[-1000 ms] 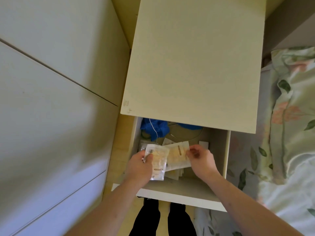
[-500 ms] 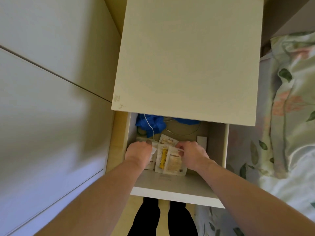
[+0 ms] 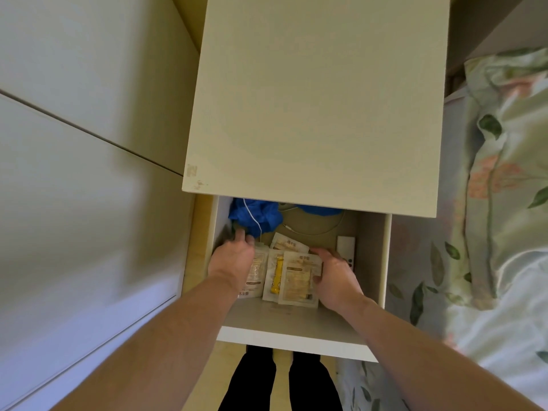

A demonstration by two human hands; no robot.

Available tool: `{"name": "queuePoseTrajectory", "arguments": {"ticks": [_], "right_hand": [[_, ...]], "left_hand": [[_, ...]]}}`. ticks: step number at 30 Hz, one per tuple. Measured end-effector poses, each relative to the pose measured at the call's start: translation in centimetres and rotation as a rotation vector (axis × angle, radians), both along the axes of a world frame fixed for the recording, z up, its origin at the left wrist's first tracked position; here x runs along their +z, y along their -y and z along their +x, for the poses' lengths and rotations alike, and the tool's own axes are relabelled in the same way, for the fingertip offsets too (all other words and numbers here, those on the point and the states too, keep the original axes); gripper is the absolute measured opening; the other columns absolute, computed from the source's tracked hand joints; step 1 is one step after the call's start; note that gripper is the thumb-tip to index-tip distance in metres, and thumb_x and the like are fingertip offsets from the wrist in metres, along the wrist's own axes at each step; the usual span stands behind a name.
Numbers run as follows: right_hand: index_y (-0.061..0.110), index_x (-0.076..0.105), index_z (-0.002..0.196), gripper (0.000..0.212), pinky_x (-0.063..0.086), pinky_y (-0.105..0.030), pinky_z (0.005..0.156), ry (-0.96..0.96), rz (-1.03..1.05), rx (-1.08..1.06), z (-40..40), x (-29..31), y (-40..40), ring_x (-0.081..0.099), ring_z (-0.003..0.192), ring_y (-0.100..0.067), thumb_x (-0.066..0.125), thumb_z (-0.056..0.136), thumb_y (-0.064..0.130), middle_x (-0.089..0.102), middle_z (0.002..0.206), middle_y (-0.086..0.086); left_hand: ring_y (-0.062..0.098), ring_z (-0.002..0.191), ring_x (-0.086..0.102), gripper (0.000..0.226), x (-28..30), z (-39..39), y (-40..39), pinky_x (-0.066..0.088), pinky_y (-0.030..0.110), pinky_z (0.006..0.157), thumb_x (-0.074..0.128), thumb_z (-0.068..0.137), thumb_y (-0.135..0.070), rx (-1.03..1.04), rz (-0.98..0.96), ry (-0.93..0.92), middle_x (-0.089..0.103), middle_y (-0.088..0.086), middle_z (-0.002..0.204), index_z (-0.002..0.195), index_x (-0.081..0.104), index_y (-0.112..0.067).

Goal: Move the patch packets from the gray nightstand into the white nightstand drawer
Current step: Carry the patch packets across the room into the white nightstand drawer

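The white nightstand (image 3: 320,99) has its top drawer (image 3: 296,342) pulled out toward me. Several pale patch packets (image 3: 298,280) lie flat on the drawer floor, one showing a yellow strip (image 3: 278,274). My left hand (image 3: 234,259) rests palm down on the leftmost packet, fingers spread. My right hand (image 3: 335,277) lies over the right edge of the packets, fingers loosely curved against them. Neither hand lifts a packet. The gray nightstand is out of view.
At the back of the drawer sit a crumpled blue cloth (image 3: 255,216), a thin white cable (image 3: 320,229) and a small white box (image 3: 346,247). A floral-covered bed (image 3: 489,218) runs along the right, white wardrobe doors (image 3: 74,143) along the left. My dark-trousered legs (image 3: 281,381) stand below.
A second ago both hands held packets above the drawer. They lowered them onto the drawer floor; now the packets lie flat and the hands rest on and beside them.
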State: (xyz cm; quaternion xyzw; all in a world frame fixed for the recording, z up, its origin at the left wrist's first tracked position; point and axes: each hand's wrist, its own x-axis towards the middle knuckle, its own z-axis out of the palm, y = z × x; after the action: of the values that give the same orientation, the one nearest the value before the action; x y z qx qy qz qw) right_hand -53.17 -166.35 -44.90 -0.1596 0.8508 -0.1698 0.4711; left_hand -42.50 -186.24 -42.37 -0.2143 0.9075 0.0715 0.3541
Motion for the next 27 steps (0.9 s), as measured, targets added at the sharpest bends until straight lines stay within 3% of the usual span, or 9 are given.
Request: {"name": "queuePoseTrajectory", "arguments": {"ticks": [5, 8, 11, 15, 20, 23, 27], "right_hand": [[0.032, 0.047, 0.145, 0.066, 0.06, -0.021, 0.074, 0.101, -0.031, -0.16, 0.3, -0.4, -0.7, 0.067, 0.104, -0.011, 0.075, 0.089, 0.011, 0.065, 0.12, 0.007], [0.034, 0.05, 0.14, 0.06, 0.063, -0.029, 0.079, 0.106, -0.06, -0.179, 0.6, -0.3, -0.4, 0.068, 0.105, -0.013, 0.073, 0.09, 0.012, 0.064, 0.122, 0.005], [0.034, 0.045, 0.147, 0.067, 0.06, -0.021, 0.074, 0.121, -0.049, -0.162, 1.1, 0.1, 0.0, 0.067, 0.105, -0.013, 0.073, 0.09, 0.013, 0.064, 0.124, 0.005], [0.032, 0.039, 0.151, 0.078, 0.057, -0.031, 0.096, 0.094, 0.005, -0.14, 1.8, 3.7, -0.2, 0.059, 0.118, -0.016, 0.076, 0.086, 0.01, 0.052, 0.14, 0.004], [0.029, 0.037, 0.153, 0.077, 0.055, -0.032, 0.102, 0.106, -0.039, -0.208, 3.7, 14.0, -2.5, 0.053, 0.129, -0.016, 0.063, 0.088, -0.001, 0.036, 0.155, 0.007], [0.029, 0.037, 0.154, 0.069, 0.038, -0.029, 0.116, 0.083, -0.084, -0.254, 5.9, 21.7, -4.5, 0.042, 0.142, -0.013, 0.061, 0.094, 0.004, 0.035, 0.16, 0.008], [0.036, 0.045, 0.147, 0.059, 0.05, -0.021, 0.098, 0.027, -0.176, -0.453, 9.1, 31.2, -7.2, 0.047, 0.121, -0.001, 0.061, 0.096, 0.011, 0.045, 0.151, 0.011]], "left_hand": [[0.026, 0.109, 0.067, 0.069, 0.3, 0.2, -0.3, 0.06, 0.034, 0.09, 0.075, 0.08, 0.002, 0.044, 0.027, -0.018, 0.042, 0.011, 0.141, 0.14, 0.044, -0.011], [0.027, 0.117, 0.063, 0.076, 0.5, 0.6, -0.5, 0.059, 0.035, 0.094, 0.077, 0.078, 0.001, 0.075, 0.071, -0.042, 0.041, 0.009, 0.143, 0.143, 0.04, -0.013], [0.021, 0.11, 0.064, 0.08, 1.2, 1.0, -0.9, 0.058, 0.033, 0.093, 0.08, 0.075, -0.001, 0.113, 0.14, -0.113, 0.04, 0.004, 0.14, 0.143, 0.04, -0.016], [0.014, 0.102, 0.06, 0.067, 4.5, 1.6, -1.8, 0.057, 0.027, 0.086, 0.079, 0.078, -0.006, 0.193, 0.198, -0.2, 0.04, -0.002, 0.133, 0.135, 0.047, -0.02], [0.007, 0.098, 0.058, 0.05, 14.2, 3.2, -2.9, 0.056, 0.023, 0.075, 0.068, 0.092, -0.023, 0.276, 0.299, -0.232, 0.047, -0.009, 0.133, 0.135, 0.043, -0.026], [0.004, 0.093, 0.059, 0.044, 22.6, 3.9, -3.3, 0.054, 0.02, 0.065, 0.065, 0.094, -0.032, 0.284, 0.339, -0.292, 0.046, -0.018, 0.128, 0.132, 0.043, -0.033], [0.003, 0.093, 0.057, 0.037, 32.7, 5.3, -3.7, 0.047, 0.014, 0.065, 0.063, 0.096, -0.036, 0.209, 0.348, -0.34, 0.042, -0.02, 0.121, 0.129, 0.047, -0.034]]}}
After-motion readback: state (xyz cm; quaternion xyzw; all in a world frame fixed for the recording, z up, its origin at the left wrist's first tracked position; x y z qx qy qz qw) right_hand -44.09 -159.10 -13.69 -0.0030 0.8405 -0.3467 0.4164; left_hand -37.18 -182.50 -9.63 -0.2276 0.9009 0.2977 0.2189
